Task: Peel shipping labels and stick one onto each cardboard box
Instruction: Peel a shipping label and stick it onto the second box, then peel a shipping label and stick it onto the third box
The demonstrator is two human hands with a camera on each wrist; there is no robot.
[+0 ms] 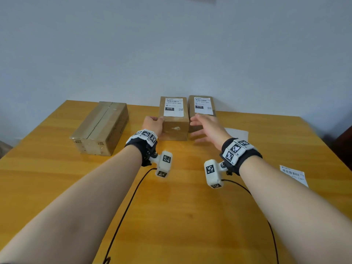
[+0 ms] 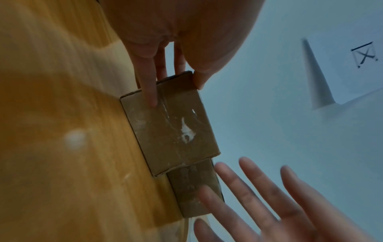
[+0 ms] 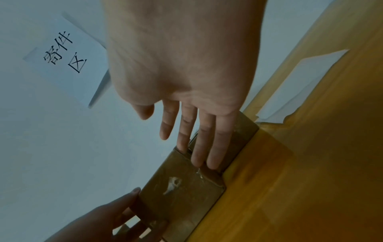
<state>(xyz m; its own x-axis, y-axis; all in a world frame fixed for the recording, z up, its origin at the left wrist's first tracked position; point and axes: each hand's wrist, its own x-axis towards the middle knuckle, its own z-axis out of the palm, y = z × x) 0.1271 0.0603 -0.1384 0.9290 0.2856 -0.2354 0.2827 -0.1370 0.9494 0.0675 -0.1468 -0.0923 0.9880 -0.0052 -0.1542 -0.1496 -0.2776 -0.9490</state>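
Note:
Two small cardboard boxes stand side by side at the far edge of the table by the wall. The middle box point(image 1: 174, 128) point(image 2: 172, 131) point(image 3: 182, 196) carries a white shipping label point(image 1: 173, 107), and so does the right box point(image 1: 202, 111) point(image 2: 194, 188), whose label point(image 1: 203, 105) lies on top. My left hand point(image 1: 154, 123) point(image 2: 176, 94) grips the middle box at its left side, thumb on the top edge. My right hand point(image 1: 205, 126) point(image 3: 182, 139) is open with fingers spread, just in front of the seam between the two boxes. A larger box without a label point(image 1: 101, 128) lies at the left.
A printed label sheet point(image 1: 293, 175) lies near the table's right edge. A blank white backing paper point(image 1: 236, 133) point(image 3: 306, 85) lies right of the boxes. A paper sign point(image 3: 62, 54) hangs on the wall. Black cables point(image 1: 125, 212) trail over the wooden table point(image 1: 171, 216).

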